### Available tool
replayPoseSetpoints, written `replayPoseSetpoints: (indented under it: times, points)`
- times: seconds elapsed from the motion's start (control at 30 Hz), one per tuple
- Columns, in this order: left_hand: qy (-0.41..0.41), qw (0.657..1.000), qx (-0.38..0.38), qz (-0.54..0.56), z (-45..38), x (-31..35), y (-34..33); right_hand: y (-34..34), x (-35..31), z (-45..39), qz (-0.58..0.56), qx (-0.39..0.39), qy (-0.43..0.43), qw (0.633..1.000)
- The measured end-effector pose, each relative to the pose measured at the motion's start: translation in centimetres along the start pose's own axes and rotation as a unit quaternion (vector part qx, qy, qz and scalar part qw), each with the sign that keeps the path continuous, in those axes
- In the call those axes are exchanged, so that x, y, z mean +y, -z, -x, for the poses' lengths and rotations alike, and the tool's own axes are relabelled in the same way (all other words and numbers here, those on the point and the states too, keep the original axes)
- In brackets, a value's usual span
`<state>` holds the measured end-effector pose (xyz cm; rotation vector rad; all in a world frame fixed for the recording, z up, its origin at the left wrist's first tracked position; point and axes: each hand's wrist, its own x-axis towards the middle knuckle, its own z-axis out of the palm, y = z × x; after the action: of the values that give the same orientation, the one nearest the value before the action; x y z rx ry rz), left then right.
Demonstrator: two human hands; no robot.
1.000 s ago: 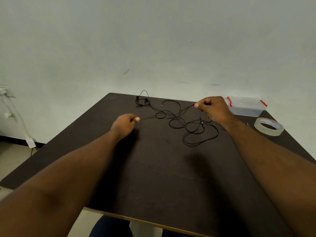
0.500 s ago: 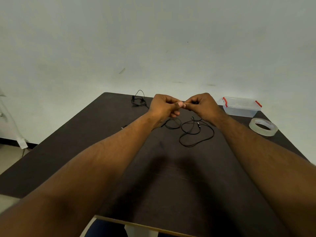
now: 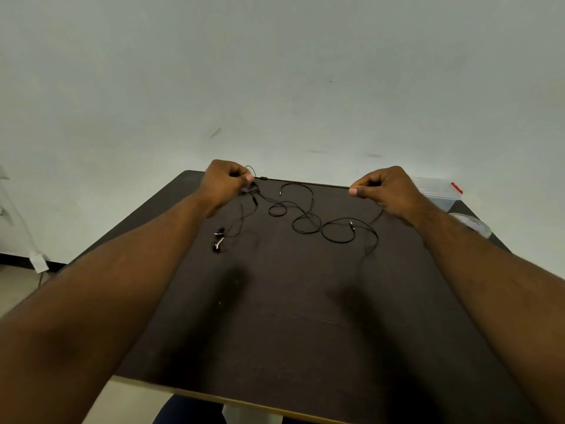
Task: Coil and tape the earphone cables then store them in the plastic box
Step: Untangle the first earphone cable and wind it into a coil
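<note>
A black earphone cable (image 3: 302, 182) is stretched taut between my two hands above the far part of the dark table (image 3: 290, 316). My left hand (image 3: 224, 182) pinches one end of the stretch, my right hand (image 3: 386, 188) pinches the other. Below it, loose black cable loops (image 3: 307, 221) lie tangled on the table, with a jack plug (image 3: 352, 224) in the right loop. Two earbuds (image 3: 217, 240) rest at the left. The clear plastic box (image 3: 437, 192) with red clasps stands at the far right, partly behind my right hand.
A roll of clear tape (image 3: 472, 224) lies on the table's right edge, partly hidden by my right forearm. A pale wall rises behind the table. White cords and a plug (image 3: 38, 261) hang by the wall at far left. Floor shows at lower left.
My hands were together over the cables half a second ago; they have moved apart, pulling a length of cable straight between them. The earbuds now lie at the left.
</note>
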<state>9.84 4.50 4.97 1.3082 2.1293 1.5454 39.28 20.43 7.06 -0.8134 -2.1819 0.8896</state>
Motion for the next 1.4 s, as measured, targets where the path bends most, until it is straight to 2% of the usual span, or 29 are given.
replayPoseSetpoints:
  times: [0.1, 0.37, 0.43, 0.5, 0.57, 0.63, 0.67, 0.77, 0.9, 0.97, 1.0, 1.07, 1.13, 1.2, 1.4]
  points:
    - [0.033, 0.998, 0.058, 0.009, -0.5, -2.1, 2.6, 1.0, 0.3, 0.2, -0.006, 0.007, 0.004, 1.000]
    - [0.070, 0.992, 0.093, -0.040, -0.8, -3.9, 3.6, -1.0, 0.4, -0.3, 0.007, 0.018, -0.004, 1.000]
    - [0.082, 0.995, 0.027, -0.059, -0.4, -3.6, 3.4, -1.5, 0.1, -0.2, -0.009, 0.030, 0.003, 1.000]
    - [0.090, 0.985, -0.097, -0.114, 0.8, -1.9, 2.4, -2.2, -0.1, -0.1, -0.011, 0.036, 0.008, 0.999]
    - [0.047, 0.976, -0.141, -0.160, 1.9, 0.5, 0.6, -3.2, -0.4, 0.0, -0.009, 0.022, 0.015, 1.000]
    - [-0.029, 0.983, -0.133, -0.119, 3.0, 3.0, -1.8, -4.2, -0.6, 0.0, -0.007, 0.012, 0.020, 1.000]
    - [-0.040, 0.987, -0.142, -0.070, 3.5, 4.2, -3.1, -4.7, -0.9, 0.0, -0.006, 0.008, 0.026, 1.000]
    - [0.026, 0.975, -0.194, 0.107, 4.5, 6.3, -6.3, -5.6, -1.5, 0.0, -0.005, 0.005, 0.044, 0.999]
    - [0.023, 0.974, -0.173, 0.144, 4.5, 6.3, -7.3, -5.7, -1.8, 0.3, -0.008, 0.006, 0.063, 0.998]
    - [-0.019, 0.982, -0.175, 0.073, 4.1, 6.1, -7.1, -5.6, -1.9, 0.5, -0.009, -0.010, 0.060, 0.998]
    - [-0.076, 0.980, -0.181, -0.026, 3.9, 6.1, -7.0, -5.6, -1.9, 0.7, -0.012, -0.021, 0.056, 0.998]
    - [-0.186, 0.934, -0.201, -0.231, 3.6, 6.4, -6.9, -5.7, -1.7, 0.8, -0.019, -0.040, 0.054, 0.998]
    - [-0.228, 0.896, -0.208, -0.319, 3.3, 6.1, -6.3, -5.4, -1.5, 0.9, -0.019, -0.044, 0.051, 0.998]
    - [-0.227, 0.899, -0.188, -0.324, 2.8, 5.2, -4.8, -4.7, -1.1, 0.9, -0.022, -0.031, 0.040, 0.998]
    - [-0.177, 0.944, -0.101, -0.258, 0.4, 1.3, 0.4, -0.8, 0.4, 0.9, 0.013, -0.002, 0.013, 1.000]
